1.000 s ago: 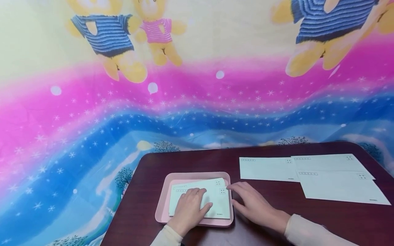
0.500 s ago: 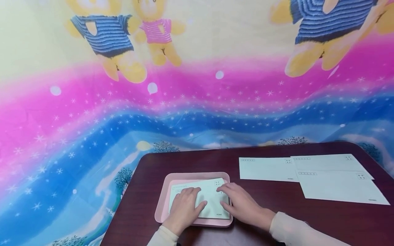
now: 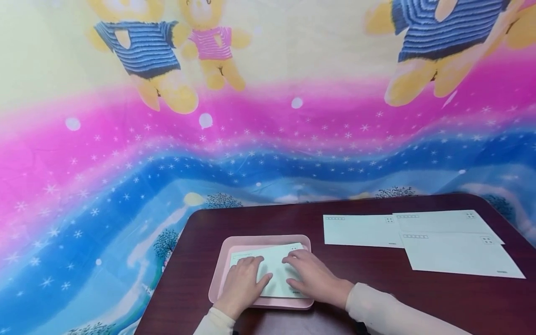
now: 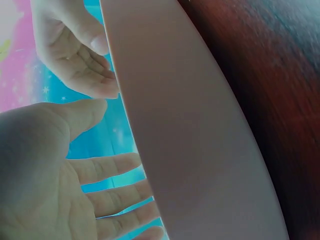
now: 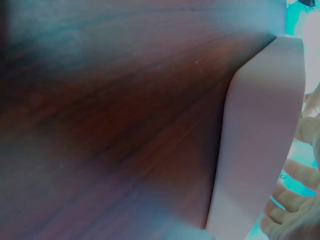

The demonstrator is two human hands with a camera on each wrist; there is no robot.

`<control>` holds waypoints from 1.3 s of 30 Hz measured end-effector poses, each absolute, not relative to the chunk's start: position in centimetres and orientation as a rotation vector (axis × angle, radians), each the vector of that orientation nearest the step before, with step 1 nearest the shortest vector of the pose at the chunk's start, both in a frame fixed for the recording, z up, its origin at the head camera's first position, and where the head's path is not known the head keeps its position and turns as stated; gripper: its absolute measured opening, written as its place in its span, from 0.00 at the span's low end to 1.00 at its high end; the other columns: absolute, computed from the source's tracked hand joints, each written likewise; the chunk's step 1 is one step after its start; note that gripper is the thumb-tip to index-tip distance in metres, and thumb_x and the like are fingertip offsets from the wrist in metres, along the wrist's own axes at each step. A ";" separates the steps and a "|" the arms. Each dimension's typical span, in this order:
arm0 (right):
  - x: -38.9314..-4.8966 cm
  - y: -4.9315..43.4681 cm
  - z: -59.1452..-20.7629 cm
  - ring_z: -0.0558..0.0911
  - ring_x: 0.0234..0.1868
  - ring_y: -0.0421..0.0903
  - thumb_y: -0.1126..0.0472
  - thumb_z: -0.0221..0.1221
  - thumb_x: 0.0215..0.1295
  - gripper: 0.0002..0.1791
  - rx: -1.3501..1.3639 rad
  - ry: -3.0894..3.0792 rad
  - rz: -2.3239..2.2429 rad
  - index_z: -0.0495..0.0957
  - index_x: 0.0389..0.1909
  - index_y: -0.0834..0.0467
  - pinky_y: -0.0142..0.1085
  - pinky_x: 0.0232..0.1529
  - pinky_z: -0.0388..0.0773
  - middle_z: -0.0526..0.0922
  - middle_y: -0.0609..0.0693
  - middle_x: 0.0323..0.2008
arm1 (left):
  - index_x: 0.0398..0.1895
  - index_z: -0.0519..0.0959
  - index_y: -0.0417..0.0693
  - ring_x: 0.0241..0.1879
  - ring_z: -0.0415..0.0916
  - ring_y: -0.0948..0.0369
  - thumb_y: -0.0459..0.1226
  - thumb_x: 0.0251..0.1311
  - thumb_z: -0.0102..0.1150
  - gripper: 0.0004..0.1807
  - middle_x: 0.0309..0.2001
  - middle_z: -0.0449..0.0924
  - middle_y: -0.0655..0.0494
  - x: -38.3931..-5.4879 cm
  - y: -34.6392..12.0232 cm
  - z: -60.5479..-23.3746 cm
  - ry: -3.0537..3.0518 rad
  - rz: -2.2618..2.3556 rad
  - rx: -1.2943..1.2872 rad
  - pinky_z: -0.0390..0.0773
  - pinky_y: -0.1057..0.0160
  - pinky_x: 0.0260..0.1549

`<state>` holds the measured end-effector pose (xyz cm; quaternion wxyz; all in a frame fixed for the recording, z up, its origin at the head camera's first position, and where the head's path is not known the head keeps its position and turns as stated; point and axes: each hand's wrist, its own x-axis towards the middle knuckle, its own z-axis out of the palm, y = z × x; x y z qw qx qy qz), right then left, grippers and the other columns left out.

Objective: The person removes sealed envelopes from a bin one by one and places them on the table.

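Observation:
A pink tray (image 3: 215, 279) stands on the table with a stack of white envelopes (image 3: 275, 265) lying inside. Over the left part of the stack is my left hand (image 3: 244, 284), its fingers loosely spread. My right hand (image 3: 315, 278) reaches in over the right part, thumb and fingers apart. Whether the fingertips touch the paper cannot be told. In the left wrist view, the tray wall (image 4: 185, 125) hides the envelopes, and the left palm (image 4: 45, 185) faces the camera with relaxed fingers. The right wrist view shows the tray's near wall (image 5: 260, 125) and part of a hand (image 5: 302, 212).
To the right on the dark brown table (image 3: 259, 321), three white envelopes lie flat: one on the left (image 3: 360, 231), one at the back (image 3: 444, 221) and one in front (image 3: 460, 256), edges overlapping. A printed cloth (image 3: 268, 139) hangs behind the table.
My right hand has moved left, from beside the tray's right edge to over the envelopes in it. My left hand has shifted slightly left. The loose envelopes lie as before.

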<state>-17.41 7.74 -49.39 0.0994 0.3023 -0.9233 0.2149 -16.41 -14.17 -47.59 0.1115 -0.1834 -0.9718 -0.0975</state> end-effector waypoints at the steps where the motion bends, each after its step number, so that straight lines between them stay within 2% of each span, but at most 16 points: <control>1: -17.5 7.6 -49.4 0.81 0.53 0.45 0.52 0.71 0.58 0.23 0.898 -2.738 0.623 0.81 0.53 0.56 0.43 0.57 0.78 0.83 0.49 0.49 | 0.54 0.82 0.45 0.50 0.83 0.50 0.52 0.60 0.66 0.25 0.48 0.87 0.49 -16.4 -14.3 -47.6 -2.853 -0.284 -0.536 0.81 0.47 0.44; 5: -17.9 7.3 -49.7 0.80 0.53 0.47 0.49 0.73 0.56 0.28 0.906 -2.768 0.581 0.81 0.55 0.57 0.44 0.58 0.78 0.82 0.50 0.50 | 0.53 0.82 0.45 0.50 0.83 0.50 0.51 0.60 0.66 0.25 0.48 0.86 0.48 -16.6 -14.7 -47.7 -2.852 -0.286 -0.522 0.81 0.47 0.43; 13: -18.3 6.8 -50.1 0.78 0.60 0.55 0.47 0.76 0.48 0.37 0.912 -2.815 0.505 0.79 0.58 0.58 0.49 0.65 0.72 0.80 0.58 0.57 | 0.53 0.82 0.45 0.50 0.82 0.49 0.51 0.61 0.66 0.25 0.48 0.86 0.48 -16.9 -15.1 -48.0 -2.865 -0.290 -0.518 0.81 0.47 0.43; 23: -18.6 6.5 -50.4 0.78 0.59 0.56 0.44 0.77 0.44 0.43 0.905 -2.878 0.398 0.76 0.61 0.57 0.50 0.66 0.72 0.80 0.57 0.56 | 0.54 0.82 0.44 0.50 0.82 0.49 0.51 0.60 0.66 0.25 0.48 0.86 0.47 -17.0 -15.2 -48.0 -2.879 -0.301 -0.506 0.81 0.47 0.43; 28: -18.8 6.5 -50.4 0.78 0.56 0.54 0.43 0.79 0.41 0.45 0.888 -2.883 0.433 0.75 0.61 0.56 0.48 0.61 0.75 0.78 0.58 0.54 | 0.54 0.81 0.44 0.51 0.82 0.49 0.51 0.61 0.66 0.25 0.49 0.86 0.47 -16.9 -15.2 -47.9 -2.892 -0.309 -0.499 0.80 0.47 0.44; 33: -19.2 6.5 -50.3 0.75 0.47 0.51 0.46 0.81 0.37 0.46 0.856 -2.867 0.489 0.75 0.61 0.55 0.46 0.53 0.76 0.75 0.56 0.49 | 0.54 0.81 0.44 0.51 0.82 0.49 0.51 0.61 0.66 0.25 0.49 0.86 0.47 -16.7 -15.3 -47.8 -2.892 -0.310 -0.499 0.80 0.47 0.43; 39: -19.5 6.3 -50.2 0.71 0.40 0.44 0.54 0.80 0.43 0.42 0.752 -2.886 0.620 0.76 0.61 0.58 0.39 0.45 0.74 0.74 0.51 0.42 | 0.55 0.81 0.44 0.52 0.82 0.49 0.51 0.61 0.65 0.26 0.50 0.86 0.47 -16.5 -15.3 -47.7 -2.894 -0.305 -0.492 0.80 0.46 0.44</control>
